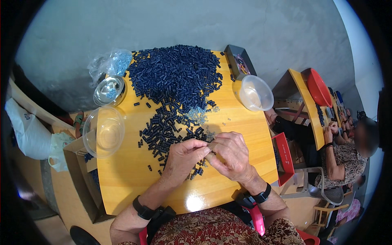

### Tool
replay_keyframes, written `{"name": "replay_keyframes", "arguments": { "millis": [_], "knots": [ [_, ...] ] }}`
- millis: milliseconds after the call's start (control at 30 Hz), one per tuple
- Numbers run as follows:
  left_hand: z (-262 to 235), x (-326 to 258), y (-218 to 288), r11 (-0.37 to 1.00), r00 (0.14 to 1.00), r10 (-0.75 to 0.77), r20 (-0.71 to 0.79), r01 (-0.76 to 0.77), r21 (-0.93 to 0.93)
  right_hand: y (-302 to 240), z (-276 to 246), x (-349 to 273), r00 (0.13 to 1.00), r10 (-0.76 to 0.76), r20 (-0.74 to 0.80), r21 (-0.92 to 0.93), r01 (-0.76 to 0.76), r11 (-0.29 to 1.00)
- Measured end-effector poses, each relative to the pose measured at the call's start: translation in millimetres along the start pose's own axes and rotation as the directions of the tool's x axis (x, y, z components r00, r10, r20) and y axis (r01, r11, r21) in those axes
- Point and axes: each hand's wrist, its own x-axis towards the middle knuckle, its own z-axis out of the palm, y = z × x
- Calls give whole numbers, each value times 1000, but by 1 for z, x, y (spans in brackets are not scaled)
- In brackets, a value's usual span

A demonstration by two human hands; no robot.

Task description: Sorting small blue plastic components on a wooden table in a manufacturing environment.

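Over the near middle of the yellow wooden table [249,134], my left hand [184,157] and my right hand [232,158] meet at their fingertips. Both are closed in a pinch; whatever sits between the fingers is too small and covered to name. Just beyond and beneath them spread loose small black tube-like parts [157,128], which run back into a big heap of the same parts [173,73]. A scatter of tiny silvery pieces [197,115] lies among them, a little past my fingers.
Clear plastic bowls stand at the left edge [104,141] and right edge [256,96]. A small bowl [109,93] and a plastic bag [120,61] hold light-blue pieces. At the back right is a grey box [240,61]. Another person [339,159] works at a neighbouring table.
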Motion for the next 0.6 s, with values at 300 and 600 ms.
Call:
{"name": "replay_keyframes", "arguments": {
  "millis": [300, 600],
  "knots": [
    [-2, 1, 8, 986, 997, -69, 25, 65, 154, 1, -2, -4, 999, 20, 37, 39, -22, 999],
    [-1, -1, 7, 998, 1000, -19, 18, 18, 59, 3, -3, 0, 999, -10, 49, 32, 8, 999]
  ]
}}
